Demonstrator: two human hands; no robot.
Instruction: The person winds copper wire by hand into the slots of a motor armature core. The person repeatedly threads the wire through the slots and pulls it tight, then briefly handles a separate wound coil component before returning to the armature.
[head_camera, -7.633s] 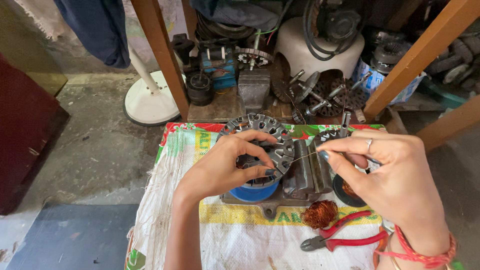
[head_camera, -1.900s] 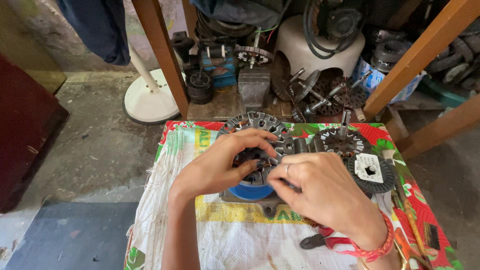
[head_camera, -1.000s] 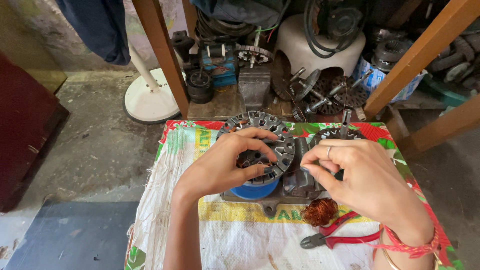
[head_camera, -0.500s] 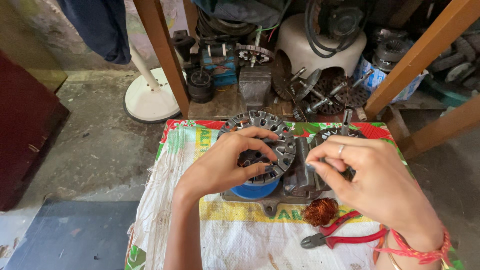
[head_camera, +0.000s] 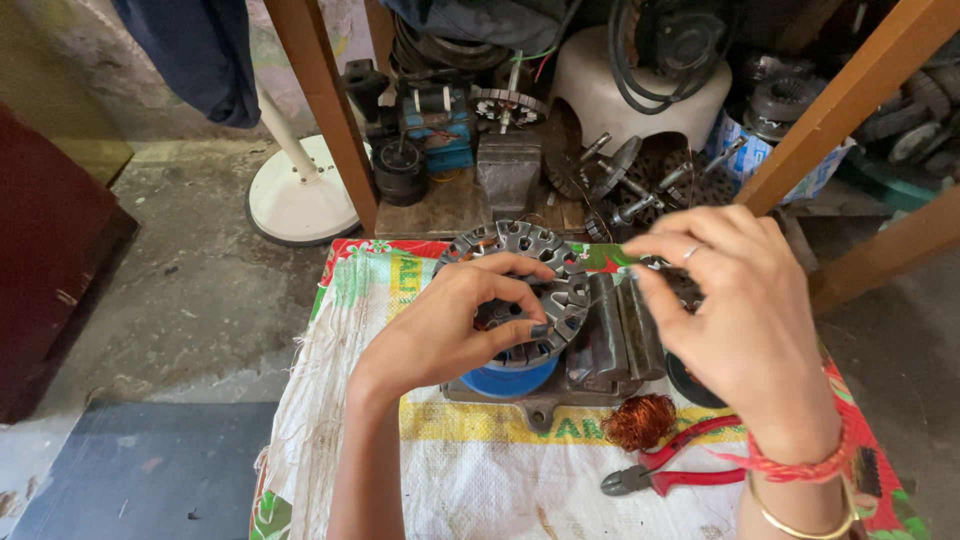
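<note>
- Head view, centre of the frame: my left hand (head_camera: 455, 325) is curled over the round slotted motor stator (head_camera: 525, 275), thumb under its near edge and fingertips on the upper rim, so it is clamped firmly on the ring. I judge that I grip it this way to keep it from turning on its blue spool-like stand (head_camera: 510, 375).
- The stator sits just left of the frame's centre, on the blue stand, which rests on a grey metal base plate (head_camera: 540, 405) lying on the woven sack cloth (head_camera: 480, 470) that covers the small table.
- Right of centre: my right hand (head_camera: 740, 320) is raised over the dark metal block (head_camera: 620, 330) beside the stator, thumb and forefinger pinched close together. Any wire between them is too fine to make out, so I cannot tell whether the pinch holds anything. It is lifted clear of the stator, apart from it.
- Lower centre-right: a tangle of copper wire (head_camera: 640, 420) lies on the cloth just in front of the base plate, with red-handled pliers (head_camera: 670, 470) beside it, both within easy reach of my right hand.
- Upper part of the frame: a grey bench vise (head_camera: 508, 170), a white fan base (head_camera: 295, 200) at upper left, and a heap of motor parts (head_camera: 640, 180) fill the space behind the table.
</note>
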